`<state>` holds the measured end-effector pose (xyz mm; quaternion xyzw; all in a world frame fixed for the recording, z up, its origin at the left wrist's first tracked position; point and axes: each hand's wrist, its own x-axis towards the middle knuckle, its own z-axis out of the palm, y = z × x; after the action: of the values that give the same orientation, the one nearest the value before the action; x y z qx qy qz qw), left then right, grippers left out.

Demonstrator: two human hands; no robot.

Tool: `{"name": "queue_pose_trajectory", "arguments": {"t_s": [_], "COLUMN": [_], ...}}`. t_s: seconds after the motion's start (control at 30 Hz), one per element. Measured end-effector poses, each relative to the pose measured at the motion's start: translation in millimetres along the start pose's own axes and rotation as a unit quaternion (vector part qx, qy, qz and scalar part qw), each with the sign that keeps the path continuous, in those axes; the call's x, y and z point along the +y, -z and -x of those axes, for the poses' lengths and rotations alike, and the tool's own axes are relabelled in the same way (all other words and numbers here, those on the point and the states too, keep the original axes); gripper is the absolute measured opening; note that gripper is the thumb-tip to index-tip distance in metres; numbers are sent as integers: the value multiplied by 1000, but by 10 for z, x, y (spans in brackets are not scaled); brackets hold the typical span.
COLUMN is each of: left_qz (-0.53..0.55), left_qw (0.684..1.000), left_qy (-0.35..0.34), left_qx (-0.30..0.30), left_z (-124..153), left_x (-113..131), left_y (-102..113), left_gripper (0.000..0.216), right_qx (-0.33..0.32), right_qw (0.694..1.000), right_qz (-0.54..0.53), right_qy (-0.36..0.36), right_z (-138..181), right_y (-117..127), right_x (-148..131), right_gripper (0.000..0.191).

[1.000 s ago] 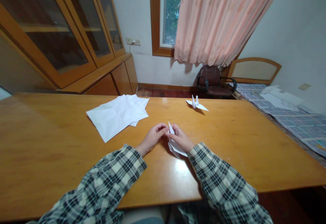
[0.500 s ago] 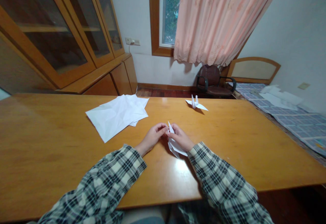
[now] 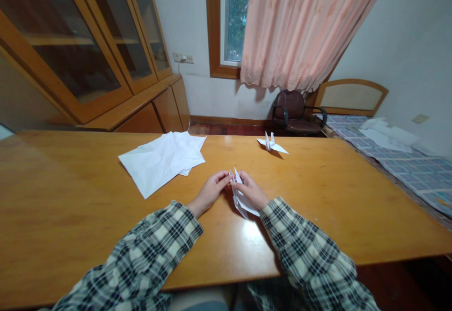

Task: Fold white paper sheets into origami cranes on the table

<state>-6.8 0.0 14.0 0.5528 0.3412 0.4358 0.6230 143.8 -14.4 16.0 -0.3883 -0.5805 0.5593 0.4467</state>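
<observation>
A white folded paper crane, narrow and pointed at its far end, is held between my hands just above the wooden table. My right hand is closed round its body, the thumb lying along the near fold. With thumb and fingertips, my left hand pinches a thin point of the same paper on its left side. Fingers hide part of the folds there. Farther back on the right stands a finished paper crane with its wings spread.
Creased white paper sheets lie in an overlapping pile at the back left of the table. Beyond the far edge are a brown armchair and a glass-door cabinet. A bed with a checked cover stands to the right.
A thin paper point now stands out more clearly by my left fingertips, apart from the taller point. Both hands keep nearly the same place and grip.
</observation>
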Motion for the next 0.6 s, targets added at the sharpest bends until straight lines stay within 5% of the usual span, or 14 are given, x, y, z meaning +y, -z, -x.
{"name": "queue_pose_trajectory", "arguments": {"t_s": [0.3,0.6], "left_qz": [-13,-125], "left_qw": [999,982], "left_qy": [-15,-100], "left_qx": [35,96], "left_z": [8,0], "left_x": [2,-30], "left_y": [4,23], "left_gripper": [24,19], "right_qx": [3,4], "right_qw": [1000,998], "right_qz": [26,69], "right_qy": [5,9], "right_z": [-3,-7], "right_y": [12,18], "right_x": [21,33], "right_gripper": [25,31]}}
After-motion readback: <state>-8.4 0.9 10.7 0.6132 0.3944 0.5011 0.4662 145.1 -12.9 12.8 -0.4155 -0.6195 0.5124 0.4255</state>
